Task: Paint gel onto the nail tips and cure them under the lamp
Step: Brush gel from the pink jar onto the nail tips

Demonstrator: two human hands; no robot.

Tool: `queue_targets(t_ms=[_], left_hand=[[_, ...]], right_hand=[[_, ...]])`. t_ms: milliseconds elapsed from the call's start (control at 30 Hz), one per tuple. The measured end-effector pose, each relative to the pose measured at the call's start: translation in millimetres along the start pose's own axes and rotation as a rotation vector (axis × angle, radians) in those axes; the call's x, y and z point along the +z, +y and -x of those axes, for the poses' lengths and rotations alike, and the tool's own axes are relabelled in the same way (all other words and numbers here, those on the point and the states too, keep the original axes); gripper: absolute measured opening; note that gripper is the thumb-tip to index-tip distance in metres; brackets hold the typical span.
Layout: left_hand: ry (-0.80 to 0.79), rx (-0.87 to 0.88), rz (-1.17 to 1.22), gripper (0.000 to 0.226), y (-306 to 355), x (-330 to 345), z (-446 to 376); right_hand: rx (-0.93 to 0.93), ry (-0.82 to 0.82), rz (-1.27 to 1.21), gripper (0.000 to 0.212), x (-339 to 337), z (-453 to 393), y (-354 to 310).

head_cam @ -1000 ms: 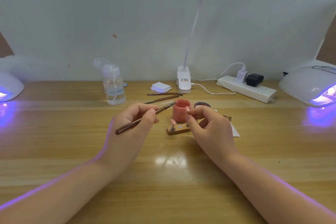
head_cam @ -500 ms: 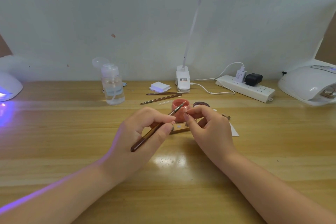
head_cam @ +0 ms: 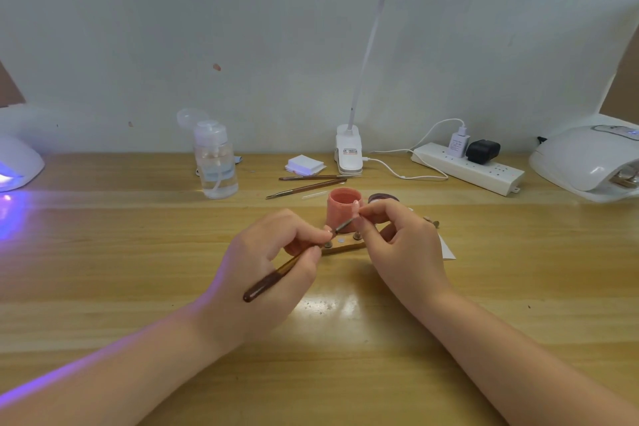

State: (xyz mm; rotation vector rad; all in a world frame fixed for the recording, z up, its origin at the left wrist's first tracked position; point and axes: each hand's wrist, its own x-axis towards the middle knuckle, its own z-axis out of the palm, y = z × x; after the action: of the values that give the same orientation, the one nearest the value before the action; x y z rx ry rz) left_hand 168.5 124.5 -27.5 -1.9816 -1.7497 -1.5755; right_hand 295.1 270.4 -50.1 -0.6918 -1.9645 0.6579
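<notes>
My left hand grips a brown gel brush, its bristle end touching a pink nail tip. My right hand pinches that nail tip between thumb and fingers, just in front of the open pink gel pot. Under both hands lies a wooden nail-tip holder with small metal pegs. The pot's dark lid sits to the right of the pot. A white curing lamp stands at the right table edge, unlit, and another curing lamp at the left glows purple.
Two spare brushes lie behind the pot. A clear pump bottle stands at the back left, a stack of white pads and a clip desk lamp in the middle, a power strip at the back right. White paper lies under my right hand.
My left hand swung the brush from the pot's rim down to the nail tip in my right hand. The right curing lamp's purple light went out.
</notes>
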Motion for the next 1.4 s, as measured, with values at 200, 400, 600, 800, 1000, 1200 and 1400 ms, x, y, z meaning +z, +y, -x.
queue_targets(t_ms=[200,400,600,800,1000,1200,1400], left_hand=[[0.039,-0.057,-0.012,0.021,2,1,-2],[0.094,-0.146,0.073,0.019,-3,-1,2],[0.266,-0.369,0.281,0.017,-14,3,-1],[0.28,-0.4,0.329,0.02,-16,7,-1],[0.259,-0.408,0.33,0.021,-16,8,-1],[0.236,-0.426,0.338,0.022,-15,8,-1],[0.241,-0.455,0.339,0.017,-17,8,-3]], right_hand=[[-0.001,0.002,0.013,0.013,0,0,1],[0.021,0.02,-0.017,0.027,-1,1,-2],[0.092,-0.003,-0.089,0.015,0,-3,-6],[0.14,-0.093,-0.006,0.005,8,-5,-3],[0.182,-0.157,0.181,0.009,13,-7,0],[0.161,-0.196,0.392,0.018,11,-7,-1],[0.079,-0.197,0.579,0.025,3,-6,-1]])
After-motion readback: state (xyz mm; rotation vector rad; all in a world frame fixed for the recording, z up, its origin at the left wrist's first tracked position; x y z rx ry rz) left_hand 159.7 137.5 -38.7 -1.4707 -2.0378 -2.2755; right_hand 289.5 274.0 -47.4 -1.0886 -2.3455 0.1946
